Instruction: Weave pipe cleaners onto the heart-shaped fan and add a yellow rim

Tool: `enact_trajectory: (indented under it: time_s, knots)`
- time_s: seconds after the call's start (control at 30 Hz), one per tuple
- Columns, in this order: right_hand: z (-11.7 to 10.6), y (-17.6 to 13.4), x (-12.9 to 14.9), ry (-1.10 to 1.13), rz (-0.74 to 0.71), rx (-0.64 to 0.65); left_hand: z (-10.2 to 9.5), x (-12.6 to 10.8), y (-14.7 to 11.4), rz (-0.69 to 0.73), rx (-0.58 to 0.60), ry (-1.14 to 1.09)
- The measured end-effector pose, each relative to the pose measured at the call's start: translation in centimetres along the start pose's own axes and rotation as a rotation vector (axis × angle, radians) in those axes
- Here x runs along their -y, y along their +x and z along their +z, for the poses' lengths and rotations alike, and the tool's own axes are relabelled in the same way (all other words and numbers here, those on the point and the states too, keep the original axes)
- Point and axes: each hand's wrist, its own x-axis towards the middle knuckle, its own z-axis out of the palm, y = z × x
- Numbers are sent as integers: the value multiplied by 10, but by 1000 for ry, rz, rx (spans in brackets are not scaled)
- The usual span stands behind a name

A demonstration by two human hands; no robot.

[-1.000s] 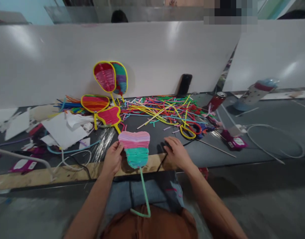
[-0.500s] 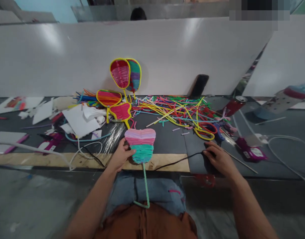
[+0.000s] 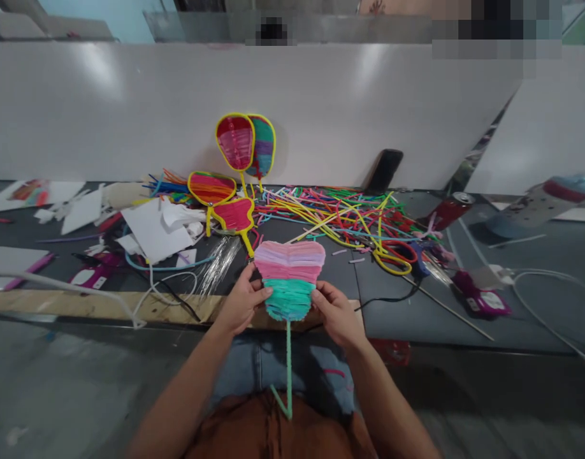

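Note:
Between my two hands is a fan-shaped pipe-cleaner craft [image 3: 292, 280], striped pink and lilac above and teal below. Its green stem [image 3: 288, 363] hangs towards my lap and bends back sharply at the bottom. My left hand [image 3: 245, 299] pinches the left edge, thumb in front. At the right edge my right hand [image 3: 338, 312] closes on it the same way. Beyond it, a pink butterfly-shaped piece with a yellow rim [image 3: 232, 215] lies by an orange and red one [image 3: 211, 188]. Two more yellow-rimmed fans [image 3: 236, 141] lean against the partition.
Loose pipe cleaners [image 3: 316, 210] are heaped along the back. Scissors [image 3: 397, 254], a drink can [image 3: 452, 210] and a purple glue gun [image 3: 483, 296] lie to the right. A phone [image 3: 385, 171] leans on the partition. White paper [image 3: 156, 229] and cables are on the left.
My right hand has left the dark cord on the table at right and taken hold of the craft's right edge. The craft has shifted slightly right with my left hand.

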Motion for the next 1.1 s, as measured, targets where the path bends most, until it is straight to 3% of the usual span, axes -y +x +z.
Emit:
enact_trajectory:
  time_s: [0.23, 0.47, 0.6, 0.73, 0.97, 1.1]
  knots:
    - [4, 3, -1, 57, -21, -72, -2, 2, -5, -62, 51, 85]
    - [7, 5, -3, -25, -88, -137, 1, 5, -6, 18, -33, 185]
    - [6, 3, 0, -49, -41, -30, -4, 1, -3, 27, -15, 203]
    - [6, -1, -3, 104, 99, 73, -4, -2, -3, 27, -28, 205]
    - [9, -5, -11, 129, 84, -14, 4, 1, -9, 7, 66, 201]
    - [13, -6, -8, 59, 23, -68, 7, 7, -11, 21, 2, 246]
